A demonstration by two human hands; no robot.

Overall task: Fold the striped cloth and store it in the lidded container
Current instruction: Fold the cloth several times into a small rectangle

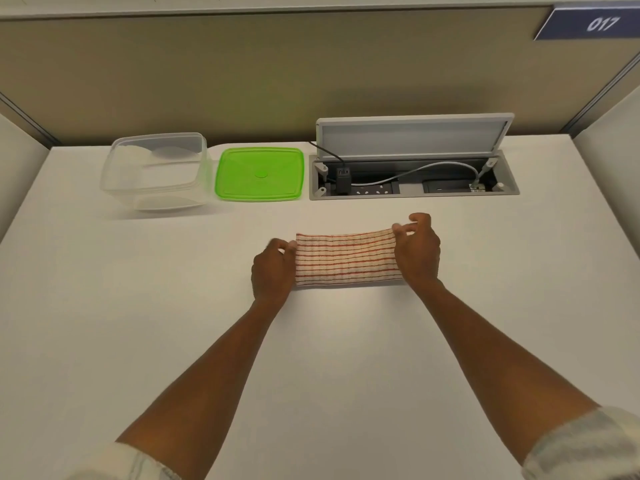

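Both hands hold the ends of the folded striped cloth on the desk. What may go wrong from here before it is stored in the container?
1. The left hand and right hand pinch only the ends of the striped cloth, so the fold may open when lifted.
2. The cloth looks about as long as the clear container is wide; it may need another fold.
3. The open cable box lies just behind; a corner may catch there.
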